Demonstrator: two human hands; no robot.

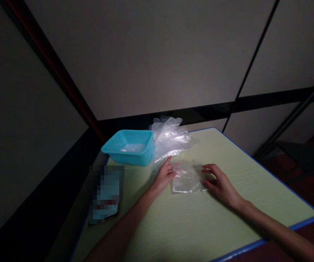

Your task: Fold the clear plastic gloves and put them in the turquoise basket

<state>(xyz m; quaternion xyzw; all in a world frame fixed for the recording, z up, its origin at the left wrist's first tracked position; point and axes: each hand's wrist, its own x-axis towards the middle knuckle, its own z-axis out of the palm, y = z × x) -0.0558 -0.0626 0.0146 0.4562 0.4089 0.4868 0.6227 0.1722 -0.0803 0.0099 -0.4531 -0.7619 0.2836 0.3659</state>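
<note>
A small clear plastic bag [187, 180] lies flat on the pale green table [228, 203]. My left hand [165, 174] rests at the bag's left edge with its fingers stretched out and touching the plastic. My right hand [220, 183] lies at the bag's right edge, fingers spread and slightly curled on the film. Neither hand grips anything. Behind the bag sits a loose heap of clear plastic bags [169, 140].
A turquoise plastic tub [129, 147] with something pale inside stands at the table's back left. A blurred flat object [105, 193] lies at the left edge. The table has a blue rim [290, 227]. Grey wall panels stand close behind.
</note>
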